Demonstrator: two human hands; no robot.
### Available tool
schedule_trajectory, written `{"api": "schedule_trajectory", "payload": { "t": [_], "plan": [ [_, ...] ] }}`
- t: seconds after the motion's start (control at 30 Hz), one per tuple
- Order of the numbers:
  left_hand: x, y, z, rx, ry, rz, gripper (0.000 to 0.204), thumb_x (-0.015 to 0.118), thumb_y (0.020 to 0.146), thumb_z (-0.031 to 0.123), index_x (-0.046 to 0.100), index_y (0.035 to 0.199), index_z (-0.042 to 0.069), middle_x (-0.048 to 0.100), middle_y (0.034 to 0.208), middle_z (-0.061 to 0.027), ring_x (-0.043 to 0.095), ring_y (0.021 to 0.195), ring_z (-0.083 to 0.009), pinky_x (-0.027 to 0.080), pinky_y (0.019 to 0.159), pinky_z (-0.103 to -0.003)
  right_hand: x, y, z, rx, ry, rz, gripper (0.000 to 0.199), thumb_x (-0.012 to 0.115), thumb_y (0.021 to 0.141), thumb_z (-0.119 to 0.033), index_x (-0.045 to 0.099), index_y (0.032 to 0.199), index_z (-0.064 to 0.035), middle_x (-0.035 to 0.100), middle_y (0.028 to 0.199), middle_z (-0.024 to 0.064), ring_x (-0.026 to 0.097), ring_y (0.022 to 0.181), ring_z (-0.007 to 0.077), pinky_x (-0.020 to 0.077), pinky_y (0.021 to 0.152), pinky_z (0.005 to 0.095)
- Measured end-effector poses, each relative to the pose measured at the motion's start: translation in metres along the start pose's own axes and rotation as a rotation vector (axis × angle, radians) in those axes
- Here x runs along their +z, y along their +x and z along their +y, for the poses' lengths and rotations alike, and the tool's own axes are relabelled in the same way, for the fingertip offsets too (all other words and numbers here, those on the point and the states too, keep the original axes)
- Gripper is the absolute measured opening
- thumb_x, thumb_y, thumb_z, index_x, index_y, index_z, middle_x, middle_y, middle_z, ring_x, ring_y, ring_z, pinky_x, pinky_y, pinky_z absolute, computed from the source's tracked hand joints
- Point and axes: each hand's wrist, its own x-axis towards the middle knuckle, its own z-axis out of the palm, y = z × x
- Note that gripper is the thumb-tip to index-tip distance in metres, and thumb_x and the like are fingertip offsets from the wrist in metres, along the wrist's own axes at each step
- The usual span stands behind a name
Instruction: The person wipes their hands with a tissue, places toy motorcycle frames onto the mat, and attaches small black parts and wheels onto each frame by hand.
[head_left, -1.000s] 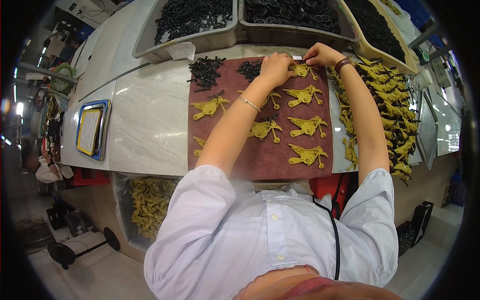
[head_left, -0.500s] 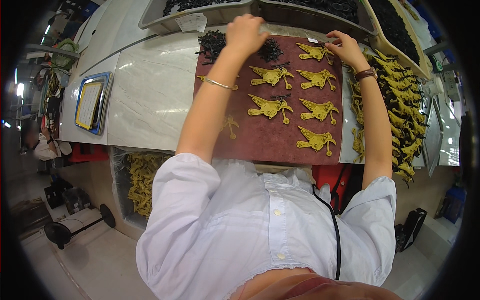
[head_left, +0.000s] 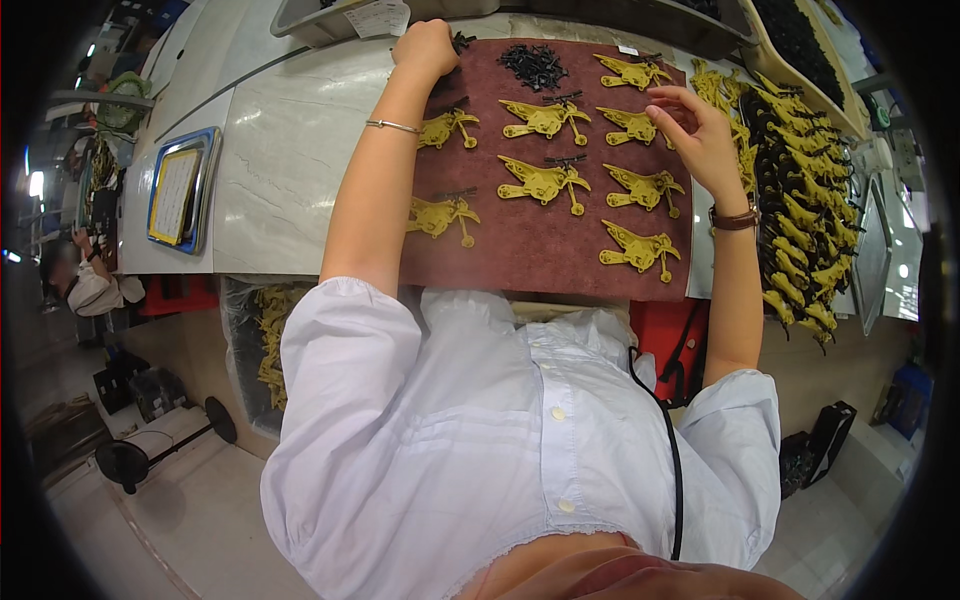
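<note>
My left hand (head_left: 425,48) is closed, knuckles up, over the left heap of small black parts (head_left: 462,42) at the mat's far edge; its fingertips are hidden. My right hand (head_left: 695,130) hovers at the second yellow part (head_left: 627,125) of the right column, thumb and forefinger slightly apart, nothing visible between them. That column also has a yellow part (head_left: 632,72) with a black piece at its upper right. In the middle column, yellow parts (head_left: 543,120) have black pieces lying just above them. My left forearm partly covers the left column's yellow parts (head_left: 440,215).
A second heap of black parts (head_left: 534,66) lies on the maroon mat (head_left: 530,245). Grey bins (head_left: 460,25) and a cream bin (head_left: 800,65) border the far side. Rows of yellow-and-black assemblies (head_left: 805,210) cover the right. A blue-rimmed tray (head_left: 187,187) stands left.
My left hand has moved left, from between the two black heaps onto the left one. My right hand has come nearer, from the farthest right-column yellow part to the second. The view has shifted slightly.
</note>
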Motion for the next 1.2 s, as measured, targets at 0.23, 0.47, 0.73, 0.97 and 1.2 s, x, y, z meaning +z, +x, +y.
{"api": "schedule_trajectory", "payload": {
  "t": [0.23,0.47,0.73,0.97,1.2],
  "plan": [
    [0.026,0.018,-0.011,-0.089,0.023,0.181,0.027,0.074,0.072,0.015,0.071,0.098,0.011,0.068,0.101,-0.0141,0.066,0.096,-0.0328,0.054,0.082,-0.042,0.008,-0.034,0.000,0.122,0.110,-0.024,0.024,0.067,0.086,-0.018,0.065,0.106,-0.0045,0.068,0.094,0.0048,0.064,0.085,0.0098,0.0492,0.073,0.0229],
    [0.007,0.001,-0.040,0.151,-0.315,0.255,0.021,0.077,0.066,0.014,0.076,0.086,0.007,0.071,0.077,-0.0135,0.068,0.065,-0.0270,0.055,0.067,-0.036,0.016,-0.048,-0.007,0.184,0.264,-0.021,0.024,0.066,0.087,-0.015,0.064,0.106,-0.0014,0.067,0.097,0.0037,0.062,0.088,0.0090,0.0493,0.075,0.0233],
    [-0.027,-0.022,-0.043,-0.034,-0.745,0.109,0.023,0.074,0.070,0.013,0.072,0.088,-0.002,0.067,0.072,-0.0111,0.063,0.064,-0.0203,0.050,0.060,-0.033,0.065,-0.015,-0.033,0.251,0.591,-0.201,0.022,0.061,0.092,-0.020,0.065,0.105,-0.0034,0.065,0.091,0.0020,0.063,0.083,0.0090,0.0515,0.073,0.0223],
    [-0.051,-0.086,0.011,0.304,-1.258,-0.051,0.021,0.074,0.077,0.001,0.068,0.096,-0.005,0.070,0.090,-0.0085,0.066,0.077,-0.0106,0.054,0.069,-0.022,0.117,0.021,-0.055,0.578,1.477,-0.293,0.045,0.047,0.098,-0.037,0.055,0.114,0.0050,0.058,0.112,0.0197,0.057,0.110,0.0279,0.0472,0.095,0.0377],
    [-0.044,-0.137,0.062,0.489,-1.063,-0.121,0.025,0.072,0.075,0.012,0.072,0.100,0.005,0.069,0.081,-0.0049,0.061,0.066,-0.0099,0.048,0.060,-0.021,0.121,0.006,-0.041,0.523,2.053,-0.696,0.038,0.042,0.098,-0.037,0.058,0.108,-0.0037,0.059,0.109,0.0097,0.058,0.101,0.0247,0.0434,0.098,0.0431]
  ]
}}
